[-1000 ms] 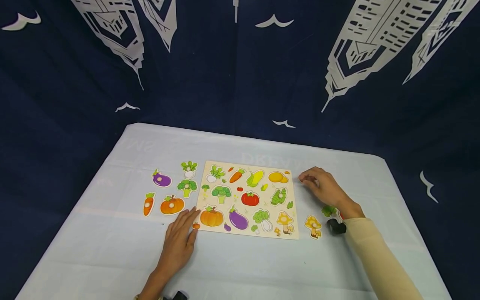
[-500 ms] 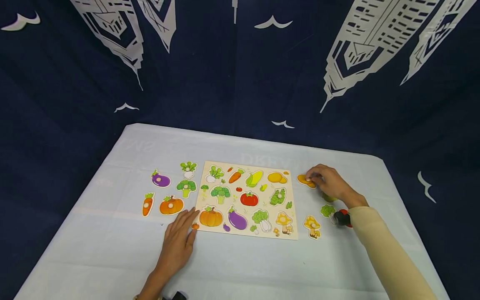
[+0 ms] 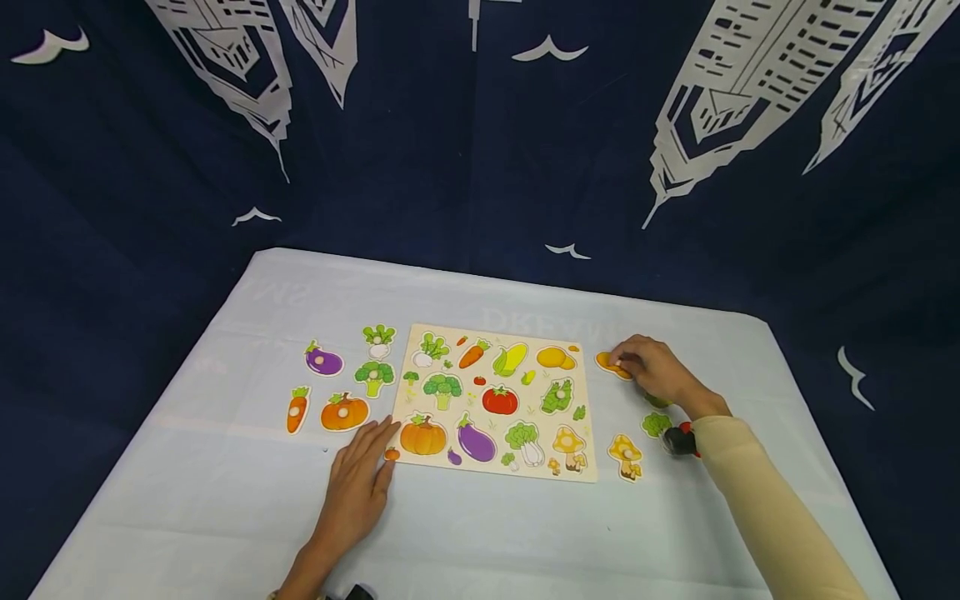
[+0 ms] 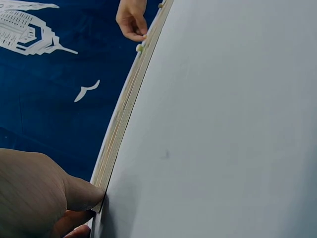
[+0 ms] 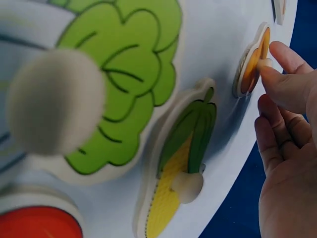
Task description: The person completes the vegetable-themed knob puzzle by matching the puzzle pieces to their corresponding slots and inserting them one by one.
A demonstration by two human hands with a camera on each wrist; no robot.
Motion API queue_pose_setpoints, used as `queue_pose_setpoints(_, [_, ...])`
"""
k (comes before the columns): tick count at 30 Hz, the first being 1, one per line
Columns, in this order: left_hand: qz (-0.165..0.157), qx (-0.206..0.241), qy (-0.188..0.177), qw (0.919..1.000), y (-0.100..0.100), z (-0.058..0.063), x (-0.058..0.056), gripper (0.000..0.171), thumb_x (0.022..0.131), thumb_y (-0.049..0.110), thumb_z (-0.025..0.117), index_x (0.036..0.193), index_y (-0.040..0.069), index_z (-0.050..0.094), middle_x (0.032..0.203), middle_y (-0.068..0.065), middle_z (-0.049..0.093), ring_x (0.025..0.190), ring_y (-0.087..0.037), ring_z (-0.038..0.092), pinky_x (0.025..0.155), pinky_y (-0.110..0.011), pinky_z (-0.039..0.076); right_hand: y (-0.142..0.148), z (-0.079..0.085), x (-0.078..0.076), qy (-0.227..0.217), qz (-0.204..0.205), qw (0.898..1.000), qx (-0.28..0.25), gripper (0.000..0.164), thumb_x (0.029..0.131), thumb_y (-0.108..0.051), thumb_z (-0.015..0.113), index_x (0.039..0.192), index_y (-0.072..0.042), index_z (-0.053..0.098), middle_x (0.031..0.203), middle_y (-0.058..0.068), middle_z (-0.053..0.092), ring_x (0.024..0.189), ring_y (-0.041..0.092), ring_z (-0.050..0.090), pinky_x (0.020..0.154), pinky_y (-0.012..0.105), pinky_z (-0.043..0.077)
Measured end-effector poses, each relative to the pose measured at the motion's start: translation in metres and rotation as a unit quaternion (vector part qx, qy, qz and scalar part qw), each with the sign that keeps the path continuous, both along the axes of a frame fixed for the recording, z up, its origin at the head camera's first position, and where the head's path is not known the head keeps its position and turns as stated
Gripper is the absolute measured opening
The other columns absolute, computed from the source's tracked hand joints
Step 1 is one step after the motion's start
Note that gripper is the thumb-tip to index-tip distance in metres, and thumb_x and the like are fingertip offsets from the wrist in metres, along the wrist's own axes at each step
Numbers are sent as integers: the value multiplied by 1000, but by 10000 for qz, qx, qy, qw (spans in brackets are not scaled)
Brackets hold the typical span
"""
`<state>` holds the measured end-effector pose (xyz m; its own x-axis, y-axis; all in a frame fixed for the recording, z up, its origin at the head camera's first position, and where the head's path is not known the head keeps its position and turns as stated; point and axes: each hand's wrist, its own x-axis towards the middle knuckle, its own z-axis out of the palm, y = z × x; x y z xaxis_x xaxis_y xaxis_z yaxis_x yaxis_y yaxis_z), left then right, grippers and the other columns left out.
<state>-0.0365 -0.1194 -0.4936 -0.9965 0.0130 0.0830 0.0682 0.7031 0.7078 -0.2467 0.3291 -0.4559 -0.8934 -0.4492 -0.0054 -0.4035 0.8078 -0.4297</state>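
Note:
At the right of the board, my right hand (image 3: 660, 371) pinches the knob of an orange-yellow, potato-shaped puzzle piece (image 3: 606, 362) between thumb and index finger. In the right wrist view this piece (image 5: 249, 70) sits close over the white table, with the other fingers loosely bent below the knob. My left hand (image 3: 356, 479) lies with extended fingers at the lower left corner of the vegetable puzzle board (image 3: 548, 417). The left wrist view has its thumb (image 4: 84, 193) against the board's edge (image 4: 119, 129). An asparagus piece (image 3: 557, 395) with a knob sits in the board.
Left of the board lie eggplant (image 3: 324, 361), radish (image 3: 378, 340), broccoli (image 3: 374, 377), carrot (image 3: 297, 408) and pumpkin (image 3: 345, 412) pieces. Mushroom (image 3: 626, 457), leafy green (image 3: 656, 425), corn (image 5: 171, 198) and red (image 5: 39, 223) pieces lie near my right forearm.
My right hand has shifted slightly right from beside the board's upper right corner, uncovering the potato-shaped piece, and now pinches its knob. My left hand has stayed in place.

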Motion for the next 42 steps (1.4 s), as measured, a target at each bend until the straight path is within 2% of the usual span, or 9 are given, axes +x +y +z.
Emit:
queue_pose_setpoints(5, [-2, -39, 60, 10000, 0, 0, 1, 57, 93, -1, 64, 147, 5, 49, 155, -14, 45, 145, -35, 34, 108, -51, 27, 1, -2, 1, 11, -43, 10000, 53, 19, 94, 5, 61, 103, -8, 71, 109, 11, 68, 104, 30, 62, 93, 50, 49])
queue_pose_setpoints(12, [-15, -54, 43, 10000, 0, 0, 0, 57, 93, 0, 64, 148, 6, 48, 156, -13, 44, 146, -35, 33, 109, -51, 27, 0, -6, 2, 136, -42, 9999, 47, 18, 93, 5, 63, 102, -7, 71, 108, 13, 68, 98, 29, 62, 90, 48, 50])
queue_pose_setpoints(22, [-32, -4, 81, 10000, 0, 1, 0, 56, 93, -1, 63, 147, 5, 48, 156, -13, 44, 146, -35, 33, 108, -51, 26, -2, -6, 3, -115, -301, 9994, 108, 16, 95, 3, 61, 104, -7, 70, 113, 15, 66, 108, 34, 62, 96, 54, 48])
queue_pose_setpoints(42, [-35, 27, 69, 10000, 0, 1, 0, 57, 93, -2, 64, 147, 4, 48, 155, -15, 44, 145, -36, 33, 107, -51, 27, -7, -2, 3, -22, -266, 9996, 44, 16, 95, 4, 61, 102, -6, 71, 113, 15, 67, 109, 34, 62, 97, 54, 49])
